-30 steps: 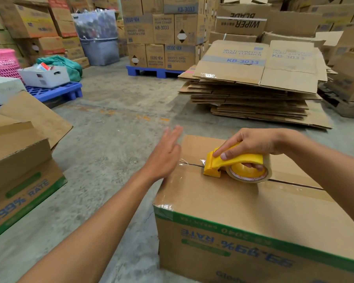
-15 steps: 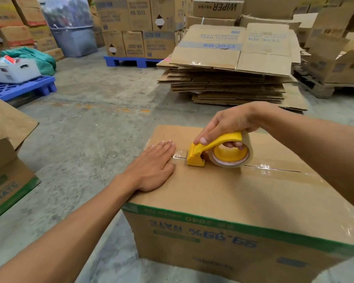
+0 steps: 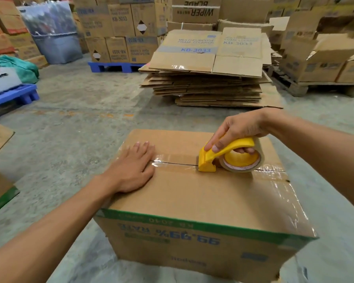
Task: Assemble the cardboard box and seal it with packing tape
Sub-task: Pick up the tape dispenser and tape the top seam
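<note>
The box [image 3: 192, 193] was matt brown corrugated cardboard, its printed green band equally dull. Clear tape [image 3: 274, 174] along the seam looked glossy and wrinkled — catching the light. The dispenser [image 3: 229, 149] was smooth, shiny yellow plastic around a pale roll. The floor [image 3: 86, 123] was rough grey concrete; the flat cartons [image 3: 208, 86] beyond were plain cardboard — the pallet [image 3: 114, 67] blue plastic.

Stuff you can't really see here
Right hand [image 3: 236, 129] fingertips vanish inside the tape roll [image 3: 242, 161]; cardboard box [image 3: 192, 193] bottom corner is cropped off.
</note>
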`<state>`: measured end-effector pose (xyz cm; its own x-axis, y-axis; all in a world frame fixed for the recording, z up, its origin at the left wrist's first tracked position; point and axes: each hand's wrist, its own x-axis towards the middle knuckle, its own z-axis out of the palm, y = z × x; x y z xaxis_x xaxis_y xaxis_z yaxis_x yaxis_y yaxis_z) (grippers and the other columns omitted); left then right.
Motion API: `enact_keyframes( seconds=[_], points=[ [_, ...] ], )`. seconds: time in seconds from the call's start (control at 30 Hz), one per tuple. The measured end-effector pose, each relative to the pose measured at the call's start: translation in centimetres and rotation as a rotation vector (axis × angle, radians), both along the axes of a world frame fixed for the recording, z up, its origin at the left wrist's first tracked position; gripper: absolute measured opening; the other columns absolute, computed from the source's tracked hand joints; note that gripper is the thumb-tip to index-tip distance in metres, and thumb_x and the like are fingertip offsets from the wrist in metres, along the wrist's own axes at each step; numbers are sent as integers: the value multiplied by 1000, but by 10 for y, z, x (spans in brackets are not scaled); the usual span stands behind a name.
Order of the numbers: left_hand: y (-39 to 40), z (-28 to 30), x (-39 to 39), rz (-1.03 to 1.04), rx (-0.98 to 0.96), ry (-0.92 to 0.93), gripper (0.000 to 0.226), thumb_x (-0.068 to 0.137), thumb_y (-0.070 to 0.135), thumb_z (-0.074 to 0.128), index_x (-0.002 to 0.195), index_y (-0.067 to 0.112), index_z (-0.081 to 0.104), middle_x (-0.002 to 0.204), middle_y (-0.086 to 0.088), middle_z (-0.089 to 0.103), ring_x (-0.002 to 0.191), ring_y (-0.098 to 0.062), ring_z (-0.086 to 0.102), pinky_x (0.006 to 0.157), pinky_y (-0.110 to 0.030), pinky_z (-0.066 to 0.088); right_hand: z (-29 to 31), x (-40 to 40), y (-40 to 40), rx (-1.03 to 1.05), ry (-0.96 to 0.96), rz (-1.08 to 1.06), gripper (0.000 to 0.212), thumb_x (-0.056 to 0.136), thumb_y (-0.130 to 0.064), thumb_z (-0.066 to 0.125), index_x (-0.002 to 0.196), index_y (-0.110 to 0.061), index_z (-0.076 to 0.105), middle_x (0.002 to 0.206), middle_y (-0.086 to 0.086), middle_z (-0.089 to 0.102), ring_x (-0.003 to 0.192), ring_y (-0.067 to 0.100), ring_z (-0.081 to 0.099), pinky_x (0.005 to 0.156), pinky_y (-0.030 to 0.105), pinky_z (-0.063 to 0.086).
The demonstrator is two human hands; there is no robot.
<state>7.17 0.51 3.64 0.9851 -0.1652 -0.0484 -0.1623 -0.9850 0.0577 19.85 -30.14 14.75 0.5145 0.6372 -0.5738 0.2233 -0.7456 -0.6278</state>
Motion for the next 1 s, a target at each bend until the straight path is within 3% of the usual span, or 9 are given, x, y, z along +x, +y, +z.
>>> enact_keyframes(
  seconds=[0.1,0.2,0.37,0.47,0.63,0.7,0.87,1.0],
  points=[
    [-55,8,7,-161,-42,-40,69,95,42,21,155,18,-3,164,0,-9,149,-15,-13,120,-38,-10,3,-3,7,-43,0,38,39,76,-42,82,113,-32,75,111,37,64,54,22,58,44,25,55],
    [-99,2,15,-218,-117,17,67,97,34,24,155,16,-3,164,-1,-6,149,-12,-10,120,-36,-8,7,-6,12,-84,3,53,40,76,-43,81,113,-32,75,102,32,67,55,22,58,50,27,56],
    [-100,-11,19,-221,-111,-28,65,99,34,25,155,21,-5,164,4,-10,148,-6,-11,119,-28,-10,2,-15,0,-58,17,7,34,79,-39,79,113,-33,75,95,22,70,60,24,60,49,28,57],
    [-97,-12,19,-232,-92,-19,67,96,40,21,155,23,-6,163,6,-10,147,-3,-11,117,-25,-11,6,-15,-37,-81,42,-26,35,79,-34,80,113,-34,75,88,12,74,55,19,63,45,26,56],
    [-95,-8,17,-236,-67,-7,68,93,45,15,154,25,-7,162,9,-13,145,-1,-13,117,-24,-10,19,-25,-156,-172,126,-239,51,66,-36,88,115,-31,74,88,14,75,50,16,63,39,25,54],
    [-96,-9,17,-241,-51,-18,65,98,46,17,154,26,-8,162,9,-13,146,-2,-13,118,-25,-9,20,-31,-186,-171,138,-302,49,70,-32,86,118,-29,73,87,14,74,50,17,63,39,26,54],
    [-98,-6,11,-225,-45,-11,62,102,46,21,153,28,-9,162,11,-13,146,-2,-14,118,-25,-8,13,-34,-204,-98,148,-318,47,72,-30,82,117,-27,74,87,13,75,48,16,62,38,25,53],
    [-135,6,-2,-186,-21,-8,72,96,60,20,155,25,-4,163,3,-12,148,-12,-13,120,-37,-9,9,-33,-209,-82,128,-290,44,74,-35,82,116,-29,74,92,13,75,51,15,63,40,24,52]
  ],
)
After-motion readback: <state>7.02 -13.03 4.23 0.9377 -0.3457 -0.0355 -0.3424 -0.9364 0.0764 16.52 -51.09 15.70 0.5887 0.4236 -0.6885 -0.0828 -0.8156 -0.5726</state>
